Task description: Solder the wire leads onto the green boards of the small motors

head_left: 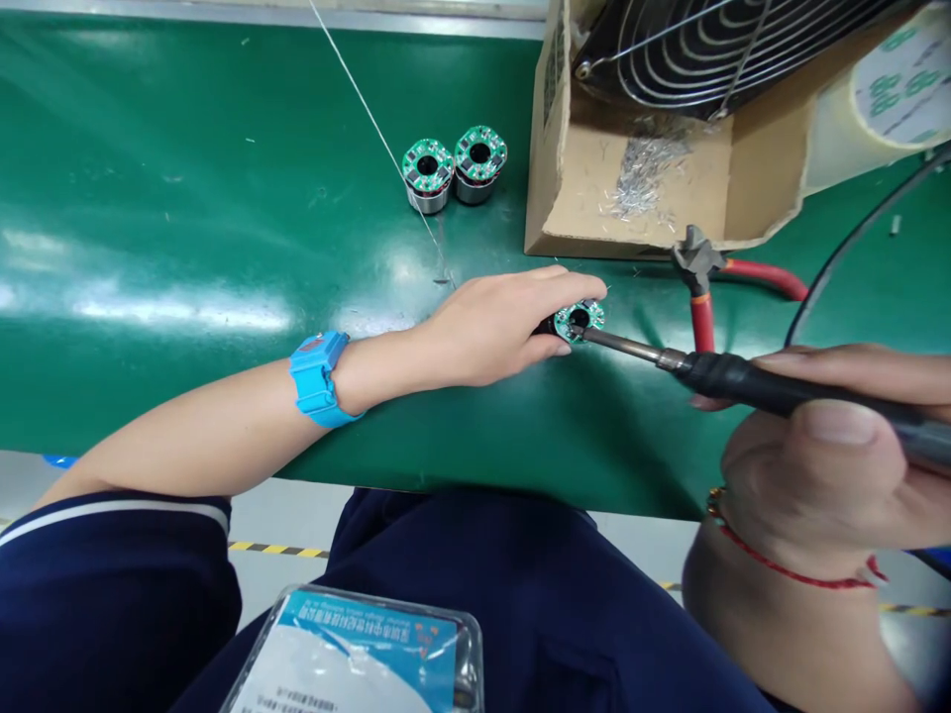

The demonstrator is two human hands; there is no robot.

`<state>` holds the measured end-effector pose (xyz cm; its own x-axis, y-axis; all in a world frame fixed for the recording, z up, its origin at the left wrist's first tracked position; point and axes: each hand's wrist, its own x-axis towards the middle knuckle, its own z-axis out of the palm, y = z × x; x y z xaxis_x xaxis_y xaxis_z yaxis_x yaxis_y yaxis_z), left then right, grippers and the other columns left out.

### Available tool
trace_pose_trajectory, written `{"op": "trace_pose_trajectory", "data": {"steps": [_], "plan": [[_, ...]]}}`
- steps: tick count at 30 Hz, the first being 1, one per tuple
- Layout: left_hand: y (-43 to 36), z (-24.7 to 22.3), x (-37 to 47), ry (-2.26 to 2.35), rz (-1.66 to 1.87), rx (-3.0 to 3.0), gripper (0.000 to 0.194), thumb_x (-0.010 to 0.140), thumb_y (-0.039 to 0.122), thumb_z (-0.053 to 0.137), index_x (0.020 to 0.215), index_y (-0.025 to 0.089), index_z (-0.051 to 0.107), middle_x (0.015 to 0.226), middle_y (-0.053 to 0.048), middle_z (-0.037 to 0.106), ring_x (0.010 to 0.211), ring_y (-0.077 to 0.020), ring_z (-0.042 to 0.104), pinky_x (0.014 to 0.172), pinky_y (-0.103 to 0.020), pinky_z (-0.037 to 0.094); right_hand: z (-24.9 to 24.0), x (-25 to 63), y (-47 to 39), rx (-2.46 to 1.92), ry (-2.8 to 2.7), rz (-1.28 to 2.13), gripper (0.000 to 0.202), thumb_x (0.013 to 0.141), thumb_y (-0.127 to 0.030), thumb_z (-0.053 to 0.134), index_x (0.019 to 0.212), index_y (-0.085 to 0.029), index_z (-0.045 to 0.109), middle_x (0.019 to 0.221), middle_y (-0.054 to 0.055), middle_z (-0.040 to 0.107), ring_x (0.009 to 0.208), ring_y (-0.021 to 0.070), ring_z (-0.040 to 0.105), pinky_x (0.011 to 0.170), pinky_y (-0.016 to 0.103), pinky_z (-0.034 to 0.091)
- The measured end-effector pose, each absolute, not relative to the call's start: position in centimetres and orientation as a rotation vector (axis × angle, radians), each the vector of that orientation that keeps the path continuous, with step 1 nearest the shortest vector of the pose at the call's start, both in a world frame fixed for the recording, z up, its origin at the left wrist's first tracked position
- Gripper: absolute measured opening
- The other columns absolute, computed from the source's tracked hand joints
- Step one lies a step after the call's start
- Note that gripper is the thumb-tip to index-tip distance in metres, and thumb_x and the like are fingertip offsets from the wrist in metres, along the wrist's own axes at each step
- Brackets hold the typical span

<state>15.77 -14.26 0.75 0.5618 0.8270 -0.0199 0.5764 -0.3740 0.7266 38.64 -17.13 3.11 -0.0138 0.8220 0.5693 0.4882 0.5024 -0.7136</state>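
Observation:
My left hand, with a blue strap on its wrist, grips a small motor part with a round green circuit board between thumb and fingers. My right hand is wrapped round the black handle of a soldering iron. The iron's metal tip touches the board near its centre hole, on the lower side. Two similar motor parts, a left one and a right one, stand upright side by side on the green mat, boards facing up.
A cardboard box holding clipped wire bits stands at the back right, under a black fan. Red-handled cutters lie before it. A tape roll and black cable are at right. A thin wire crosses the mat.

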Motion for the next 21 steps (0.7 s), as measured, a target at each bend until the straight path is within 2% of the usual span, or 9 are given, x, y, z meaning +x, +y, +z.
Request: {"op": "trace_pose_trajectory", "data": {"steps": [9, 21], "plan": [[-14.1, 0.7, 15.8, 1.103, 0.473, 2.058, 0.045, 0.089, 0.018, 0.066, 0.131, 0.031, 0.056, 0.132, 0.0, 0.064, 0.124, -0.0262, 0.062, 0.098, -0.042, 0.053, 2.7, 38.7, -17.2, -1.173, -1.649, 0.269, 0.029, 0.084, -0.057, 0.064, 0.087, -0.031, 0.078, 0.069, 0.003, 0.071, 0.049, 0.0162, 0.06, 0.038, 0.034, 0.034], [-14.1, 0.9, 15.8, 1.111, 0.437, 2.051, 0.045, 0.089, 0.017, 0.066, 0.131, 0.03, 0.055, 0.132, 0.0, 0.064, 0.126, -0.0264, 0.061, 0.101, -0.043, 0.052, 3.8, 38.1, -17.0, -1.16, -1.747, 0.347, 0.033, 0.089, -0.053, 0.061, 0.08, -0.025, 0.076, 0.06, 0.003, 0.062, 0.047, 0.0158, 0.061, 0.035, 0.031, 0.033]]}}
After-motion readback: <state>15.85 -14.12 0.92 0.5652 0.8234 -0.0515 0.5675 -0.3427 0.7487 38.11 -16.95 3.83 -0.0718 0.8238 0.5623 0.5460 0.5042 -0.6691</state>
